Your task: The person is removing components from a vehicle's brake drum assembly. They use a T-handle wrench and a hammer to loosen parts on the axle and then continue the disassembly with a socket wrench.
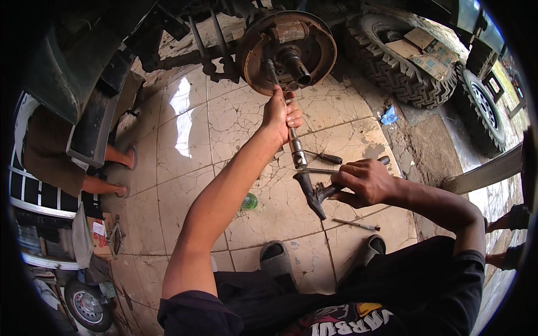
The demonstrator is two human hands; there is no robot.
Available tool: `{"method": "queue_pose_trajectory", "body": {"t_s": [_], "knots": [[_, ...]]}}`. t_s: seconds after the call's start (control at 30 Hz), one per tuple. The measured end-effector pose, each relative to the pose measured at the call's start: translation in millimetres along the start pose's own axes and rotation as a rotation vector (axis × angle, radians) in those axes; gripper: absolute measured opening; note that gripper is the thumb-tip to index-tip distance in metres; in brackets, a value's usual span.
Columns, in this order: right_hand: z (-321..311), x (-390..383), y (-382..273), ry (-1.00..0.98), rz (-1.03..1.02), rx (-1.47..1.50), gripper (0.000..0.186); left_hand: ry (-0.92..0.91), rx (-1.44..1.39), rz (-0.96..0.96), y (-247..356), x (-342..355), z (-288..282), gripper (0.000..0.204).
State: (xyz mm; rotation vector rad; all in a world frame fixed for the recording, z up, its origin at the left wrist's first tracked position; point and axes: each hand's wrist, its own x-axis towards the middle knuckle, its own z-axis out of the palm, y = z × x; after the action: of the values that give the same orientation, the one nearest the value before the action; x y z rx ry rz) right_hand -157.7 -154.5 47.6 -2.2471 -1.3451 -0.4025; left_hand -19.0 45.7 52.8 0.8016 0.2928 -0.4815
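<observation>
My left hand (278,115) is closed around a steel socket extension bar (293,137). The bar's far end reaches the rusty brake backing plate (324,60), beside the greasy axle spindle (297,68). On the near end is a shiny socket-like fitting (300,159). My right hand (364,182) is wrapped round the handle of a dark hammer (309,193), its head close below that fitting. A thin metal rod (318,170) runs from the fitting toward my right fingers; whether they grip it too is hidden. A screwdriver (332,158) lies on the floor just beyond.
A brush-like tool (357,225) and a green bottle (249,201) are on the cracked tile floor (185,196). Large tyres (412,81) stand at the far right, cardboard on one. A person's legs (115,159) show at left; another person's hands (496,260) at the right edge.
</observation>
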Motion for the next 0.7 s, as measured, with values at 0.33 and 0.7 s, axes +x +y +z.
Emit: {"method": "queue_pose_trajectory", "body": {"t_s": [0.33,0.7], "knots": [[6,-14,7,-0.053,-0.016,0.079,0.028,0.014,-0.020,-0.017,2,-3,2,0.042],[115,-199,105,-0.563,0.080,-0.002,0.027,-0.027,0.009,-0.036,8,2,-6,0.043]]}}
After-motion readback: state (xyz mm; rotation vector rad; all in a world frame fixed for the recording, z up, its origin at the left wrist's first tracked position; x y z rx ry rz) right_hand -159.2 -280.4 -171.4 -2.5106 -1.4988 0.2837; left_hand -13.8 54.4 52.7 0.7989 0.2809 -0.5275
